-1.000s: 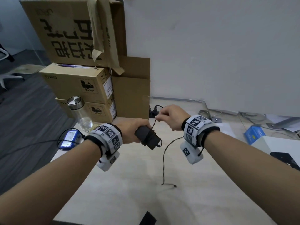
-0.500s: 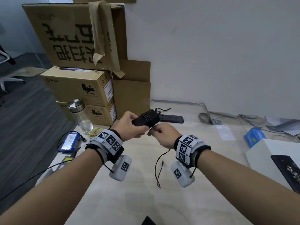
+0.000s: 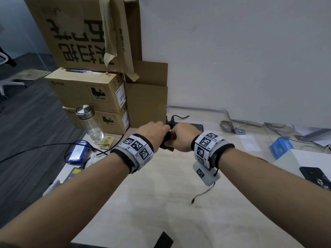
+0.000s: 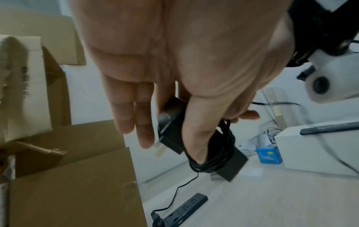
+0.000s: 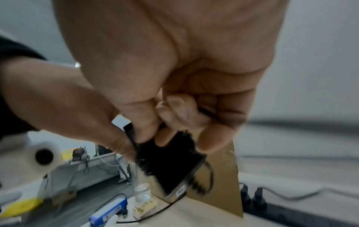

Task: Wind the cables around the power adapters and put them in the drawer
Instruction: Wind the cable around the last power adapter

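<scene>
A black power adapter [image 4: 170, 127] with several turns of thin black cable [image 4: 219, 155] round it is held above the light wooden table [image 3: 161, 203]. My left hand [image 3: 157, 130] grips the adapter, thumb [image 4: 194, 138] across its face and flat plug prongs pointing down. My right hand [image 3: 180, 138] is pressed up against it and pinches the cable [image 5: 204, 110] beside the adapter body [image 5: 170, 162]. In the head view only a sliver of the adapter [image 3: 166, 140] shows between the hands. The loose cable tail [image 3: 202, 193] dangles under my right wrist. No drawer is in view.
Stacked cardboard boxes [image 3: 86, 90] stand at the back left, with a glass bottle [image 3: 89, 124] in front of them. A black power strip [image 3: 197, 125] lies by the wall. A blue box [image 3: 281, 147] and a white box [image 3: 313, 161] sit right; a blue device [image 3: 78, 153] lies left.
My right hand has come round from under the adapter to press against my left hand. The free cable tail is shorter and now hangs under my right wrist.
</scene>
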